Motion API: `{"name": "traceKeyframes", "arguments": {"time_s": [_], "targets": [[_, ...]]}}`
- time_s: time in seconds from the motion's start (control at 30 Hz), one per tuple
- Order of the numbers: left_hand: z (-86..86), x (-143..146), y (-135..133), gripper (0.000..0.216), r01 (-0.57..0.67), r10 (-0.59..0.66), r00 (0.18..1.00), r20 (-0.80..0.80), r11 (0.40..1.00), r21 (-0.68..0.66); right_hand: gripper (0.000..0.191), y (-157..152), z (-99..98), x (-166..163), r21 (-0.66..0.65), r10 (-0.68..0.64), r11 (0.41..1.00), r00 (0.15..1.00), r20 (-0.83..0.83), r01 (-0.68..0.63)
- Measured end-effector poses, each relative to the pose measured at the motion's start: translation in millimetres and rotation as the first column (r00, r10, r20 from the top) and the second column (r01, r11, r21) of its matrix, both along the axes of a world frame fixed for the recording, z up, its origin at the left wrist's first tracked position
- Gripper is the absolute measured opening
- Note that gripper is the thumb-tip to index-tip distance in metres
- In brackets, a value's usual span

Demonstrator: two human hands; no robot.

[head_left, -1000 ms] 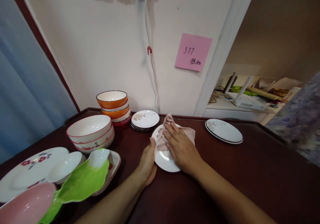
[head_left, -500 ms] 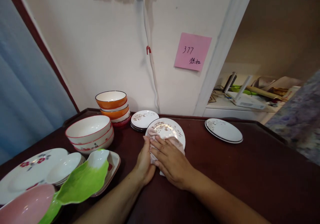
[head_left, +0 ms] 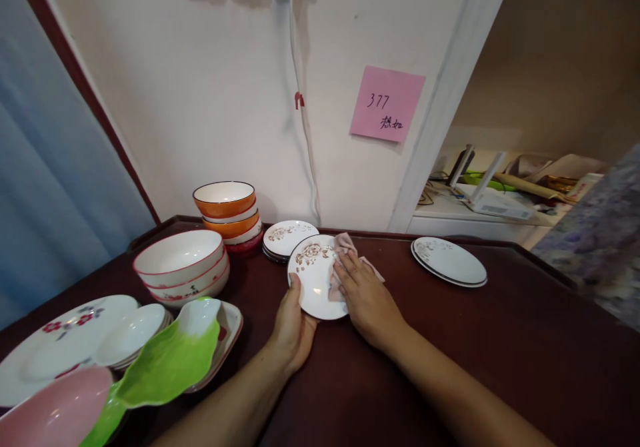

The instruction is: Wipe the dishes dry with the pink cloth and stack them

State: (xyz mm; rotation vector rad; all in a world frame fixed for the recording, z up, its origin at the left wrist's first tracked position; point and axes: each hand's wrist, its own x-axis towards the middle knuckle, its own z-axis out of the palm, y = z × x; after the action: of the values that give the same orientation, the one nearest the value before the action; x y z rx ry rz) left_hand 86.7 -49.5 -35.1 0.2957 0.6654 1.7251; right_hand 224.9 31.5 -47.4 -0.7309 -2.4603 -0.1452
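Observation:
A small white plate point(head_left: 315, 286) with a dark rim and brown flower print is tilted toward me above the table. My left hand point(head_left: 293, 327) grips its lower left edge, thumb on the face and fingers underneath. Against the plate's right side my right hand point(head_left: 365, 294) presses a pale pink cloth point(head_left: 345, 242), its fingers laid over the folds. Part of the plate is hidden under the cloth. Just behind the plate is a stack of matching small plates point(head_left: 287, 235).
Two more plates point(head_left: 449, 260) lie on the dark table point(head_left: 480, 367) at right. To the left stand orange and white bowls point(head_left: 225, 197), red-rimmed bowls point(head_left: 180, 257), a green leaf-shaped dish point(head_left: 167, 364), a pink dish point(head_left: 57, 407), small white dishes point(head_left: 131, 334) and a flowered platter point(head_left: 30, 350).
My right hand and the cloth have slid from the plate's lower left over to its right side, uncovering the plate's middle. My left hand still holds the lower left edge.

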Motion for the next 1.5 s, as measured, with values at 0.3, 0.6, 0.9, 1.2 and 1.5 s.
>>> {"name": "traceKeyframes", "arguments": {"time_s": [0.3,0.6,0.9,1.2,1.5], "targets": [[-0.4,-10.6,-3.5,0.064,0.134,-0.122,0.989,0.087,0.98,-0.147,0.048,-42.2,9.4,-17.2,-0.056,0.42,0.907,0.904,0.072,-0.417],[0.0,-9.2,1.8,0.048,-0.008,0.01,0.998,0.058,1.0,-0.029,0.038,6.8,23.4,16.6,0.148,0.306,0.935,0.944,0.124,-0.323],[0.7,-12.2,-3.0,0.065,0.233,-0.228,0.972,-0.058,0.967,0.105,0.018,2.3,49.0,26.7,-0.058,0.334,0.926,0.881,-0.336,-0.373],[-5.9,-9.7,-8.8,0.06,0.197,-0.165,0.969,-0.183,0.965,0.171,0.056,-0.3,54.8,12.3,-0.641,-0.464,0.557,0.442,-0.767,-0.527],[-3.3,-7.3,-5.4,0.066,0.202,-0.192,0.971,-0.142,0.977,0.064,0.052,15.8,22.2,14.0,-0.749,-0.476,0.603,0.63,-0.613,-0.274]]}}
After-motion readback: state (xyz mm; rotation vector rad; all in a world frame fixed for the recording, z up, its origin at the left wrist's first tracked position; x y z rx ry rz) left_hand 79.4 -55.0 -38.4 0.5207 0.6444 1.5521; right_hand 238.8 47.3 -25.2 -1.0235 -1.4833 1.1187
